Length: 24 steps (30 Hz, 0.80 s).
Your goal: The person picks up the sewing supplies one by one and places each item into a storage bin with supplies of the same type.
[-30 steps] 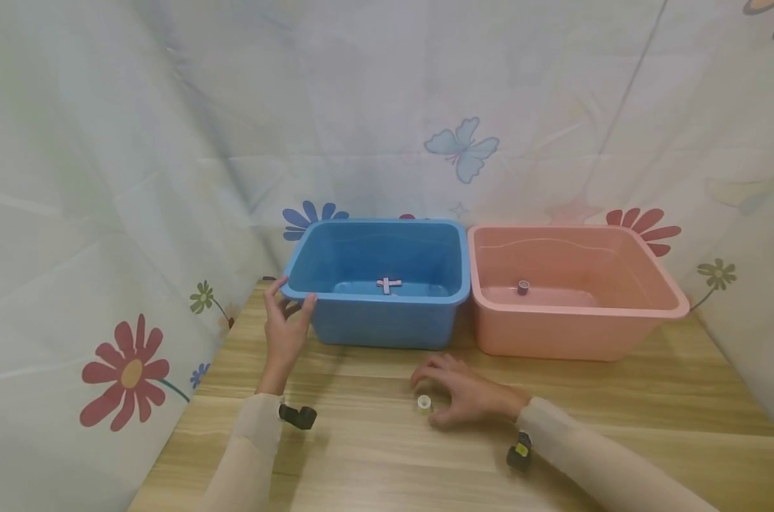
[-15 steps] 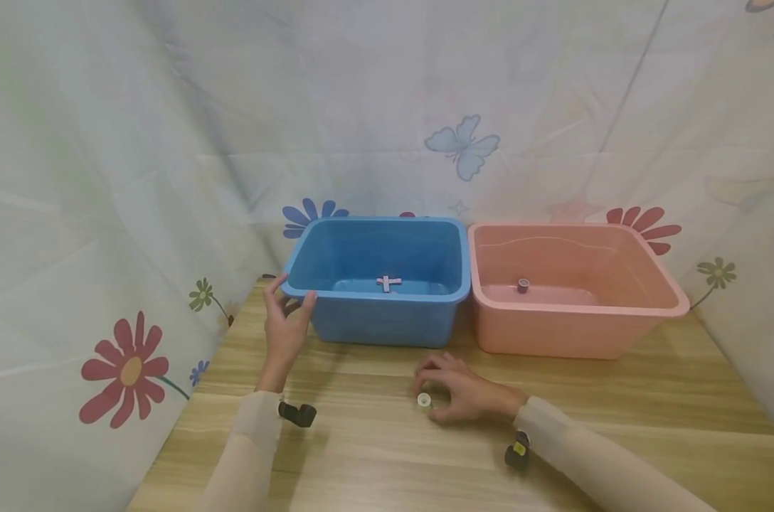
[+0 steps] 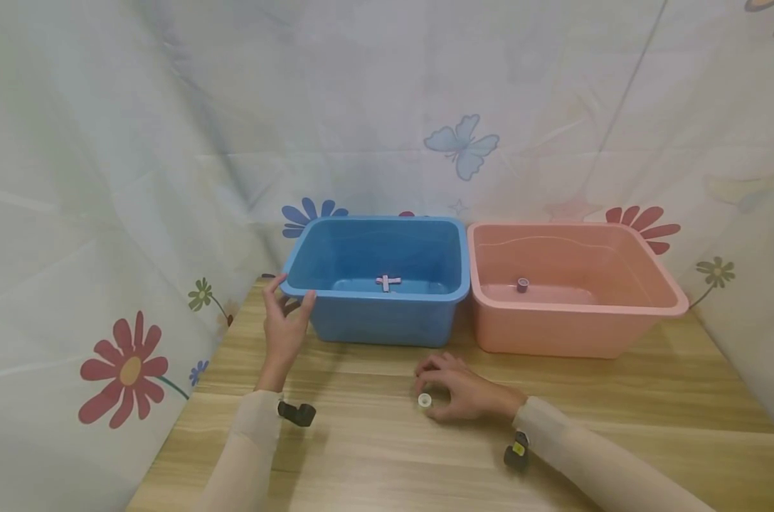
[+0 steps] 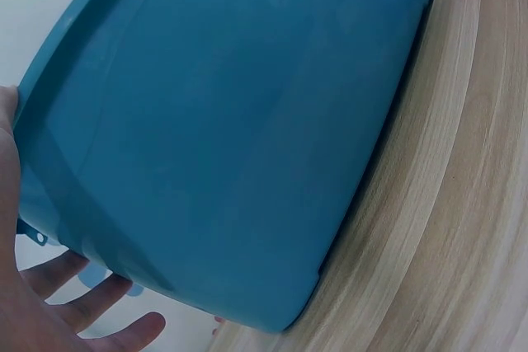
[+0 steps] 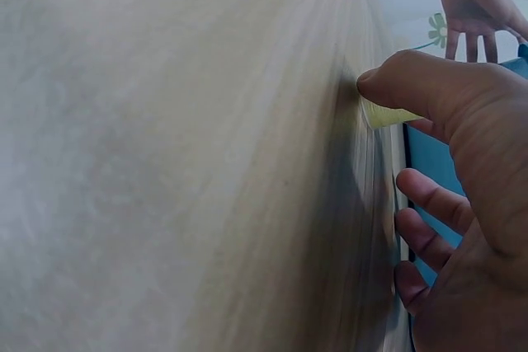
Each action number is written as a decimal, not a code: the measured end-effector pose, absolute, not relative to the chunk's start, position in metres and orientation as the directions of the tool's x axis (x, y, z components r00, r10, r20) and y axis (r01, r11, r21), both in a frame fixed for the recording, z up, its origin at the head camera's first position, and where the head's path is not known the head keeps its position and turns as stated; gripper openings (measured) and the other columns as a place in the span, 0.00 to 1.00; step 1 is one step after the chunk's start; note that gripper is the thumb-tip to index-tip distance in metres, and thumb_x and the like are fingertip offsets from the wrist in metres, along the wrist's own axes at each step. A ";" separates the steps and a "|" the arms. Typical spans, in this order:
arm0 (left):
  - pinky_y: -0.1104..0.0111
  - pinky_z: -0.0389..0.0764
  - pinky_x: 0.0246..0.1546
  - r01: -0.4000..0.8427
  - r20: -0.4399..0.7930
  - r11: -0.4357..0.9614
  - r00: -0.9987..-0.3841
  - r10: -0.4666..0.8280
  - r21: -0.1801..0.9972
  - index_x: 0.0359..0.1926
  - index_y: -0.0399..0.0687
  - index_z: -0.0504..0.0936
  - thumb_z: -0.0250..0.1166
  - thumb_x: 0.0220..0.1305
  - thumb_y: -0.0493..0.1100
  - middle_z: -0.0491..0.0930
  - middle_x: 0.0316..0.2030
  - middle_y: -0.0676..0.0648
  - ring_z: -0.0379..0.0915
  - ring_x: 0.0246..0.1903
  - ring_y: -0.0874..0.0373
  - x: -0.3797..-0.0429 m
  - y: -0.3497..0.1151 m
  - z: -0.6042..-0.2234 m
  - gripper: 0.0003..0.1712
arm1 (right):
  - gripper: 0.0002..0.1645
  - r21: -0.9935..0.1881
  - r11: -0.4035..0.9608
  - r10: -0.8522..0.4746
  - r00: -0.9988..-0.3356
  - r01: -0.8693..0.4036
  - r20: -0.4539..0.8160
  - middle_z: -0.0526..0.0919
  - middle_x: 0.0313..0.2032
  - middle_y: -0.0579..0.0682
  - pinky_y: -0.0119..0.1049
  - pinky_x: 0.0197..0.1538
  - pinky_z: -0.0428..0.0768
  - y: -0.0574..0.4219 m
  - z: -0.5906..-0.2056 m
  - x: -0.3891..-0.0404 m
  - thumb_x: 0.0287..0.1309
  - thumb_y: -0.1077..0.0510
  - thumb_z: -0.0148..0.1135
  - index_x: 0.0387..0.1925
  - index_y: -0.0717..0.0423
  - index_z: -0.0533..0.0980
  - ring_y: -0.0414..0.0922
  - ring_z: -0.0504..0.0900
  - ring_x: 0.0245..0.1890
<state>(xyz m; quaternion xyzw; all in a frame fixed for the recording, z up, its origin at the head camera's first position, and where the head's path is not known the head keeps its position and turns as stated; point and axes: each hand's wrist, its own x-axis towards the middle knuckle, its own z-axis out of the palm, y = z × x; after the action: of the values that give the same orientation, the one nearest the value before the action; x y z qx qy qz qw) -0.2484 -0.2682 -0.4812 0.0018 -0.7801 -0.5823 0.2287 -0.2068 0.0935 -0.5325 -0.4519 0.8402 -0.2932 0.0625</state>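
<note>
My left hand [image 3: 284, 334] grips the near left corner of the blue bin [image 3: 383, 323], thumb on the front rim and fingers along the left side. In the left wrist view some of its fingers [image 4: 91, 298] stretch beside the bin's wall. On the table in front of the bins, my right hand [image 3: 460, 390] pinches a small hollow cylinder [image 3: 425, 400], white on top with a pale yellow side, between thumb and forefinger. The right wrist view shows the yellow side of the cylinder [image 5: 384, 116] by the thumb; the other fingers are loosely bent and hold nothing.
Beside the blue bin stands a pink bin [image 3: 573, 333] with one small dark hollow cylinder [image 3: 523, 285] inside. Small pinkish cross-shaped pieces [image 3: 387, 283] lie in the blue bin. A patterned curtain [image 3: 374, 107] hangs behind the wooden table [image 3: 361, 441].
My right thumb and forefinger have closed in on the small cylinder, which stays at about the same spot. The left hand keeps its place on the blue bin.
</note>
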 end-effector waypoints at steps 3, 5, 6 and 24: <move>0.51 0.80 0.49 0.264 0.354 0.320 -0.896 -0.269 0.910 0.74 0.72 0.57 0.67 0.68 0.62 0.62 0.74 0.50 0.76 0.59 0.47 -0.249 -0.268 -0.480 0.40 | 0.18 -0.552 0.418 -0.794 -0.585 -0.721 0.163 0.75 0.60 0.50 0.57 0.62 0.63 0.094 -0.532 -0.207 0.53 0.51 0.76 0.46 0.40 0.81 0.48 0.66 0.61; 0.50 0.80 0.49 0.260 0.352 0.322 -0.896 -0.270 0.910 0.74 0.72 0.57 0.67 0.67 0.62 0.62 0.74 0.49 0.76 0.59 0.47 -0.249 -0.268 -0.480 0.40 | 0.18 -0.547 0.417 -0.795 -0.583 -0.725 0.167 0.75 0.60 0.50 0.57 0.62 0.63 0.094 -0.533 -0.208 0.53 0.51 0.76 0.46 0.40 0.81 0.48 0.66 0.61; 0.50 0.80 0.50 0.258 0.350 0.322 -0.897 -0.270 0.911 0.74 0.73 0.57 0.67 0.67 0.62 0.62 0.74 0.49 0.76 0.59 0.46 -0.249 -0.268 -0.480 0.40 | 0.18 -0.546 0.417 -0.795 -0.583 -0.726 0.168 0.75 0.60 0.49 0.57 0.62 0.63 0.094 -0.533 -0.208 0.53 0.51 0.76 0.46 0.40 0.81 0.48 0.66 0.61; 0.42 0.79 0.52 0.243 0.332 0.314 -0.903 -0.271 0.918 0.74 0.73 0.56 0.67 0.67 0.63 0.63 0.73 0.45 0.75 0.60 0.43 -0.248 -0.268 -0.481 0.41 | 0.17 -0.558 0.445 -0.777 -0.612 -0.700 0.147 0.77 0.50 0.33 0.50 0.59 0.64 0.092 -0.535 -0.208 0.54 0.50 0.77 0.45 0.36 0.81 0.41 0.68 0.55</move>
<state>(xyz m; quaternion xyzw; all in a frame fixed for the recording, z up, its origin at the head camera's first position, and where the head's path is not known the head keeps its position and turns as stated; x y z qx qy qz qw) -0.2480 -0.2679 -0.4811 0.0089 -0.7802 -0.5856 0.2196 -0.2080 0.0924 -0.5352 -0.4358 0.8476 -0.2957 0.0653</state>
